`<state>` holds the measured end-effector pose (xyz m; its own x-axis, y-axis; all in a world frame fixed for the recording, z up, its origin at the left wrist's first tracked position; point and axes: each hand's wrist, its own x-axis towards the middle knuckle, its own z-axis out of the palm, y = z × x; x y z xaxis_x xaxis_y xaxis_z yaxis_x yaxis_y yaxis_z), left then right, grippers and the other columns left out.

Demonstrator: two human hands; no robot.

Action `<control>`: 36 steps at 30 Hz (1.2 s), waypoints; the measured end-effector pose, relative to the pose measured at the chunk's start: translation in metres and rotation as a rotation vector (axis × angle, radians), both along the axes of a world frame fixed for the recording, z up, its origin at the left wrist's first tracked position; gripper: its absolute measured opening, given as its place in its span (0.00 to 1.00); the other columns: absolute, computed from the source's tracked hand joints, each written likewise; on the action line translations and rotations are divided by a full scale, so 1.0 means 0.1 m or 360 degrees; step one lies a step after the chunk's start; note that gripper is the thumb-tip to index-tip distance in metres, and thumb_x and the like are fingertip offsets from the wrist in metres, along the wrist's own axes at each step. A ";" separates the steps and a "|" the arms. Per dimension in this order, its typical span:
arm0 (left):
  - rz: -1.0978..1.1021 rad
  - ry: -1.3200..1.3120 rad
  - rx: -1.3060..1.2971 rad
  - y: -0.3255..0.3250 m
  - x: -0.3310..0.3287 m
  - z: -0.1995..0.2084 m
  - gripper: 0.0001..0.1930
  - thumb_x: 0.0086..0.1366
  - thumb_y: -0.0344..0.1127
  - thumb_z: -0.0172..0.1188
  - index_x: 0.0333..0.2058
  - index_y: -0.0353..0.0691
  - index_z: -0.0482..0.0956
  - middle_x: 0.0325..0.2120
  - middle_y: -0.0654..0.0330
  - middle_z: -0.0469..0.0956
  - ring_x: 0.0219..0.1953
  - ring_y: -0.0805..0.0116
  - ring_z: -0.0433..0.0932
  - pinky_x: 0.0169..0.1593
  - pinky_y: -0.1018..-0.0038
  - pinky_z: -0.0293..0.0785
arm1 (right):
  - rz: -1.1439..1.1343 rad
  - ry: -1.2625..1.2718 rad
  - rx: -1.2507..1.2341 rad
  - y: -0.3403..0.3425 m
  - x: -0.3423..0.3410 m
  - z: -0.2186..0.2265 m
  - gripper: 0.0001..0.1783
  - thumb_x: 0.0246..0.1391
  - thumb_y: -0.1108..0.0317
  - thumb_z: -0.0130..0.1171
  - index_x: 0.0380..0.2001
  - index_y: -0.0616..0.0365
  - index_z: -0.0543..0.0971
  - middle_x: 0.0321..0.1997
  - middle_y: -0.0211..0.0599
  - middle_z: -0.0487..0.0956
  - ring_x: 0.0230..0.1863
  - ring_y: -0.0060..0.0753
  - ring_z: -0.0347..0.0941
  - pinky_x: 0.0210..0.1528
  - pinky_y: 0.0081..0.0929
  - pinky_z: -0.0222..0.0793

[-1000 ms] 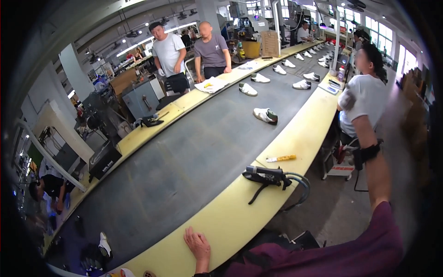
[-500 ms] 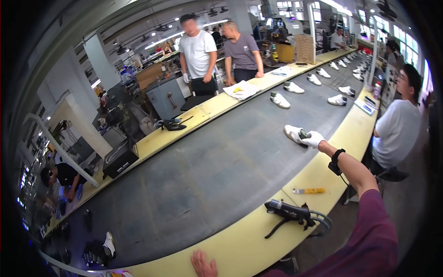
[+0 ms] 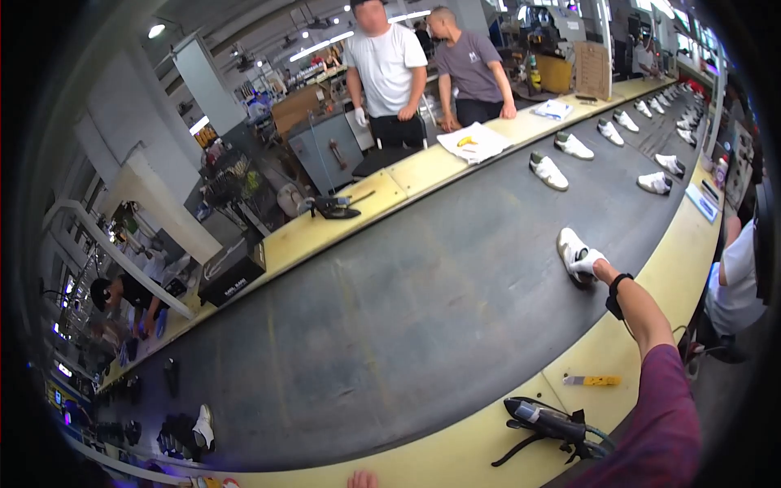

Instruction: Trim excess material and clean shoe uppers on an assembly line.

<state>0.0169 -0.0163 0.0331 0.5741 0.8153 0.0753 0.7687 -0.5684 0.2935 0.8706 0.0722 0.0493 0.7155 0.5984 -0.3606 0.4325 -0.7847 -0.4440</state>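
Note:
My right hand (image 3: 589, 263), in a white glove, grips a white sneaker (image 3: 569, 242) by its heel end over the grey conveyor belt (image 3: 366, 325). The sneaker's toe points toward the far side. At the lower edge, only the fingers of my bare left hand (image 3: 363, 480) show. They rest apart on the yellow near ledge (image 3: 455, 451) and hold nothing I can see. A black lever-handled tool with a hose (image 3: 547, 421) lies on this ledge, below a knife with a yellow handle (image 3: 600, 381).
More white sneakers (image 3: 549, 171) stand in rows up the belt. Another white shoe (image 3: 203, 427) sits at lower left by dark items. Across the belt, a second black tool (image 3: 335, 210), a black box (image 3: 232, 272) and a white cloth (image 3: 473, 142) lie on the far ledge. Two people stand behind it.
The whole view has shifted, so things sit farther right. The held sneaker has turned, its toe swinging from the left toward the far side. My left hand now shows less at the lower edge.

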 end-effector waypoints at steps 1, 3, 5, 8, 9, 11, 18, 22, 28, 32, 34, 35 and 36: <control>-0.0037 -0.0013 0.0011 0.08 0.05 0.00 0.36 0.77 0.37 0.59 0.75 0.30 0.55 0.76 0.33 0.53 0.79 0.31 0.49 0.80 0.36 0.43 | -0.0129 -0.0090 0.0013 -0.10 0.16 -0.19 0.46 0.35 0.43 0.79 0.54 0.67 0.84 0.56 0.57 0.87 0.58 0.50 0.85 0.60 0.39 0.82; -0.0080 -0.0023 -0.0009 0.11 0.07 -0.04 0.36 0.77 0.37 0.59 0.76 0.30 0.54 0.76 0.32 0.53 0.79 0.31 0.48 0.80 0.35 0.43 | -0.0310 -0.0174 0.0162 -0.27 0.33 -0.53 0.49 0.36 0.46 0.80 0.60 0.67 0.80 0.57 0.57 0.86 0.58 0.53 0.85 0.59 0.40 0.82; -0.0056 -0.0006 -0.0030 0.11 0.02 -0.04 0.38 0.76 0.37 0.59 0.76 0.30 0.52 0.77 0.32 0.50 0.80 0.30 0.45 0.80 0.34 0.39 | -0.0531 -0.0361 0.0153 -0.04 -0.08 -0.52 0.48 0.37 0.46 0.82 0.60 0.62 0.79 0.60 0.57 0.85 0.59 0.56 0.85 0.60 0.42 0.83; -0.0100 0.0020 0.0208 0.17 0.15 0.08 0.32 0.77 0.38 0.58 0.72 0.31 0.61 0.71 0.35 0.64 0.75 0.39 0.61 0.77 0.40 0.56 | -0.0318 -0.0326 0.0111 0.02 -0.28 -0.26 0.34 0.55 0.49 0.71 0.60 0.59 0.81 0.59 0.49 0.86 0.59 0.52 0.85 0.60 0.39 0.82; -0.0198 -0.0014 0.0178 0.33 0.23 0.01 0.32 0.77 0.38 0.58 0.72 0.31 0.61 0.71 0.35 0.64 0.75 0.39 0.61 0.77 0.40 0.56 | -0.0152 -0.0090 0.0572 -0.03 -0.07 -0.36 0.26 0.61 0.52 0.67 0.56 0.56 0.83 0.54 0.40 0.87 0.53 0.44 0.85 0.54 0.36 0.82; 0.0053 -0.0130 0.0242 0.11 0.08 -0.07 0.24 0.70 0.36 0.58 0.60 0.27 0.71 0.67 0.35 0.67 0.74 0.33 0.61 0.78 0.37 0.51 | 0.0107 0.0335 0.0992 0.38 -0.90 0.06 0.15 0.67 0.56 0.65 0.50 0.52 0.86 0.43 0.27 0.86 0.41 0.28 0.82 0.42 0.31 0.77; -0.0050 -0.0085 0.0206 0.18 0.03 -0.14 0.33 0.70 0.39 0.59 0.68 0.27 0.66 0.70 0.36 0.64 0.77 0.34 0.57 0.79 0.37 0.49 | 0.0282 0.1964 0.1249 -0.35 -2.44 1.44 0.22 0.67 0.59 0.72 0.58 0.60 0.83 0.50 0.30 0.86 0.49 0.21 0.83 0.54 0.27 0.80; -0.0052 -0.0125 0.0270 0.13 -0.02 -0.22 0.32 0.72 0.40 0.60 0.68 0.28 0.66 0.70 0.37 0.64 0.77 0.36 0.58 0.79 0.39 0.50 | 0.0471 0.2104 0.1194 -0.71 -3.25 1.69 0.25 0.67 0.60 0.72 0.60 0.61 0.80 0.53 0.32 0.85 0.51 0.23 0.82 0.57 0.27 0.80; -0.0008 -0.0232 0.0319 0.00 -0.14 -0.40 0.31 0.76 0.42 0.58 0.70 0.30 0.66 0.72 0.37 0.63 0.78 0.37 0.58 0.79 0.41 0.52 | 0.0750 0.2165 0.1175 -1.21 -4.37 1.90 0.29 0.66 0.61 0.71 0.63 0.64 0.77 0.54 0.34 0.83 0.52 0.25 0.82 0.57 0.27 0.80; 0.0271 -0.0980 -0.0554 -0.07 -0.12 -0.05 0.34 0.79 0.48 0.58 0.72 0.29 0.65 0.75 0.37 0.61 0.78 0.38 0.57 0.79 0.46 0.53 | 0.0685 0.2235 0.0904 -1.37 -4.92 1.75 0.23 0.67 0.58 0.69 0.56 0.67 0.81 0.46 0.33 0.84 0.45 0.21 0.81 0.48 0.23 0.78; 0.0314 -0.1246 -0.0430 -0.13 -0.11 0.47 0.38 0.77 0.50 0.62 0.73 0.29 0.63 0.76 0.37 0.59 0.79 0.40 0.57 0.79 0.47 0.53 | 0.0681 0.2251 0.0746 -1.41 -5.15 1.55 0.22 0.68 0.57 0.68 0.53 0.67 0.83 0.43 0.32 0.85 0.42 0.19 0.81 0.45 0.21 0.77; 0.0121 -0.1163 -0.0060 -0.14 -0.10 0.85 0.40 0.74 0.49 0.66 0.74 0.31 0.62 0.77 0.39 0.58 0.79 0.41 0.57 0.79 0.47 0.53 | 0.0713 0.2134 0.0637 -1.45 -5.26 1.47 0.20 0.68 0.57 0.67 0.50 0.66 0.84 0.39 0.29 0.84 0.40 0.17 0.79 0.42 0.21 0.75; -0.0061 -0.1065 0.0300 -0.17 -0.11 1.19 0.42 0.72 0.48 0.69 0.75 0.32 0.62 0.77 0.41 0.58 0.79 0.42 0.57 0.79 0.47 0.53 | 0.0751 0.2019 0.0515 -1.51 -5.36 1.41 0.19 0.69 0.56 0.67 0.47 0.65 0.85 0.36 0.27 0.84 0.37 0.15 0.78 0.40 0.20 0.73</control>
<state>0.0058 -0.0333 0.1523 0.3829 0.7338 0.5612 0.4356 -0.6791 0.5908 0.3341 -0.0790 0.1900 -0.2831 0.8696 -0.4046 -0.2059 -0.4671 -0.8599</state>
